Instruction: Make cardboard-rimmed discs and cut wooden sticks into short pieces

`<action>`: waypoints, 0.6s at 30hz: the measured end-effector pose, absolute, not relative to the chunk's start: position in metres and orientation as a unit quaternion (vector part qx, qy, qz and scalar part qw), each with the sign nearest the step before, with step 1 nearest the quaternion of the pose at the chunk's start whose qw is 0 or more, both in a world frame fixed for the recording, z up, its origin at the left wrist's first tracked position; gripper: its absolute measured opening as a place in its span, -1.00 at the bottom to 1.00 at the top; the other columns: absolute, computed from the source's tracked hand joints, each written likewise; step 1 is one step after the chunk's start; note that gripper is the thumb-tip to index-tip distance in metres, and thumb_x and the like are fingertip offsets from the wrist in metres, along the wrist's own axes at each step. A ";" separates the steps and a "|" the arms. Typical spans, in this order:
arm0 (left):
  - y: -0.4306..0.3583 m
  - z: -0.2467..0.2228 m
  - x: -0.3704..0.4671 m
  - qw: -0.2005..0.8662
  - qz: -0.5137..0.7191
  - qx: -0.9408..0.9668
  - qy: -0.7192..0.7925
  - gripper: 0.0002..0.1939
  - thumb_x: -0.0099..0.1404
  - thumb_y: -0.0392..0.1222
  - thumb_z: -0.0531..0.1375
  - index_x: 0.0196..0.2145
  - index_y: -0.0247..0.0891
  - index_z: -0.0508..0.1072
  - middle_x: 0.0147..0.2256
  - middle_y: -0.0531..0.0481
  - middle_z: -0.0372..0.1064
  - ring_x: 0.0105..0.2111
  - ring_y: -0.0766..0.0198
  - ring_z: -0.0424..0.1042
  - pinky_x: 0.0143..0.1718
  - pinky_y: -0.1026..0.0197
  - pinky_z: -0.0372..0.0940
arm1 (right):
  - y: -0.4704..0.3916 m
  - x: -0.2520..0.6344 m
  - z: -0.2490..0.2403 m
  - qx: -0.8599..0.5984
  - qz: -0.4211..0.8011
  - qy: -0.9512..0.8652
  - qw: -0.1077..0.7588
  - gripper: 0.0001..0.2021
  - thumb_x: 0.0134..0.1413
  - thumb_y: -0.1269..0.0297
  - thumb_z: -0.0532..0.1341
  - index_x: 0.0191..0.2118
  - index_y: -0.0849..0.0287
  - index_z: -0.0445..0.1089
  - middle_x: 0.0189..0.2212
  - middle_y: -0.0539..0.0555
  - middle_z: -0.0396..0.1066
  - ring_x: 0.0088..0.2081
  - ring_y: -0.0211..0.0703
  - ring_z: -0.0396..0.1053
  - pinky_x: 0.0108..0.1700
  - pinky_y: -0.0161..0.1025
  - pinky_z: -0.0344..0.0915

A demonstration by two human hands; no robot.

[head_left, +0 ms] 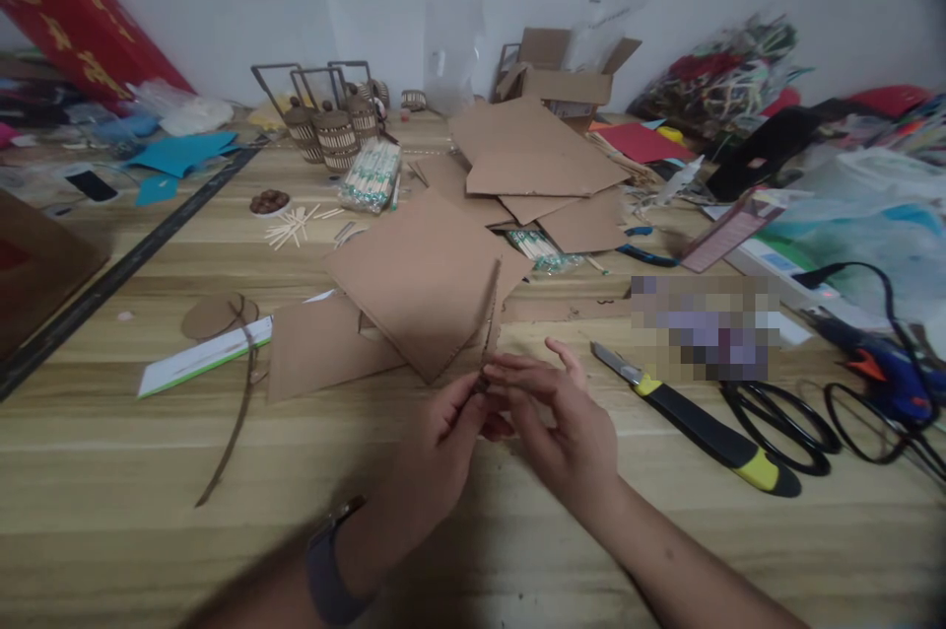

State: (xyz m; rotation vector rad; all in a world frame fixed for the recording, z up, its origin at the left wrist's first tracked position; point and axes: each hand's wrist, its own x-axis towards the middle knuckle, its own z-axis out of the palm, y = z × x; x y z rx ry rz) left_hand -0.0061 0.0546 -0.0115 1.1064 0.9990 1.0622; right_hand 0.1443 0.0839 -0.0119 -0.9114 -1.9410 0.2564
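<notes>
Directly beyond the two hands, flat cardboard sheets (414,274) overlap across the middle of the wooden table (133,452), the nearest one pointing a corner towards the fingers and lying behind the upper part of the cardboard strip (493,304). To the right, a yellow-and-black utility knife (695,422) lies with its blade out, beside the black-handled scissors (783,422), whose upper part is lost under a pixelated patch. Farther right sits a blue glue gun (887,373) with its black cord looping about. On the left are a cardboard disc (201,316), a long white-and-green box (203,358) and a curved brown strip (240,417) crossing them. Behind stand small handled baskets (336,141), next to a bag of wrapped sticks (371,177) and a bowl of brown nut-like pieces (269,204).

The cardboard strip is narrow and brown, its edge ridged, rising upright with a slight lean above the hands. Both the left hand (436,442) and the right hand (569,432) pinch its lower end between the fingertips, which partly hide that end.
</notes>
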 end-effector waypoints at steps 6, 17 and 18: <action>0.055 -0.011 -0.007 0.618 0.445 0.487 0.428 -0.67 0.40 0.00 0.11 -0.07 -0.26 0.50 -0.28 -0.06 0.51 -0.31 0.23 0.46 -0.29 0.23 0.34 | 0.084 0.146 -0.009 -0.368 0.092 -0.786 0.489 -0.84 0.22 0.46 0.13 -0.19 0.01 0.30 -0.32 -0.04 0.62 -0.16 -0.07 0.59 0.24 0.13 0.12; 0.058 -0.006 -0.011 0.576 0.439 0.504 0.471 -0.65 0.42 0.00 0.06 -0.08 -0.29 0.48 -0.24 -0.06 0.51 -0.29 0.22 0.44 -0.25 0.21 0.33 | 0.083 0.142 -0.016 -0.335 0.032 -0.840 0.425 -0.84 0.26 0.47 0.14 -0.14 0.04 0.31 -0.17 0.02 0.61 -0.06 -0.10 0.54 0.29 0.02 -0.01; 0.058 -0.006 -0.011 0.575 0.436 0.506 0.472 -0.66 0.42 -0.02 0.05 -0.08 -0.29 0.48 -0.25 -0.06 0.50 -0.29 0.22 0.44 -0.24 0.21 0.33 | 0.083 0.142 -0.016 -0.335 0.032 -0.840 0.427 -0.83 0.26 0.48 0.13 -0.14 0.04 0.31 -0.18 0.02 0.62 -0.07 -0.11 0.55 0.29 0.01 -0.02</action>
